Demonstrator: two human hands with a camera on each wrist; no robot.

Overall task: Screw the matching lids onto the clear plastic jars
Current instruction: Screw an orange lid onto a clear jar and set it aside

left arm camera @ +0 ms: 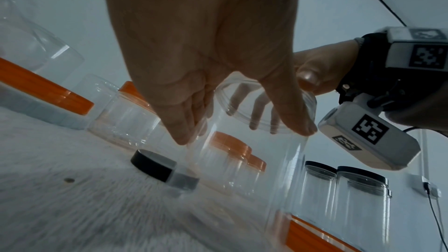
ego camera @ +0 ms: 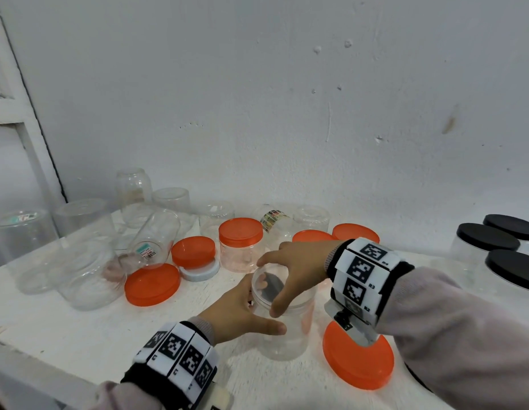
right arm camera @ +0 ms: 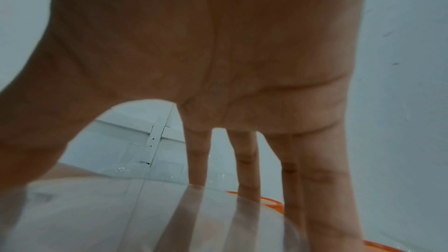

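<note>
A clear plastic jar stands upright near the table's front edge with its mouth uncovered. My left hand wraps its side, thumb on the near face and fingers round the far left. My right hand comes down from above, and its thumb and fingers grip the jar's neck. A black lid lies on the table just behind the jar and shows darkly through it. In the left wrist view my left hand spans the jar. The right wrist view shows my right hand's fingers on the jar's rim.
A large orange lid lies under my right wrist. More orange lids and a white lid lie at mid-left. An orange-lidded jar stands behind. Several empty clear jars crowd the back left. Black-lidded jars stand at right.
</note>
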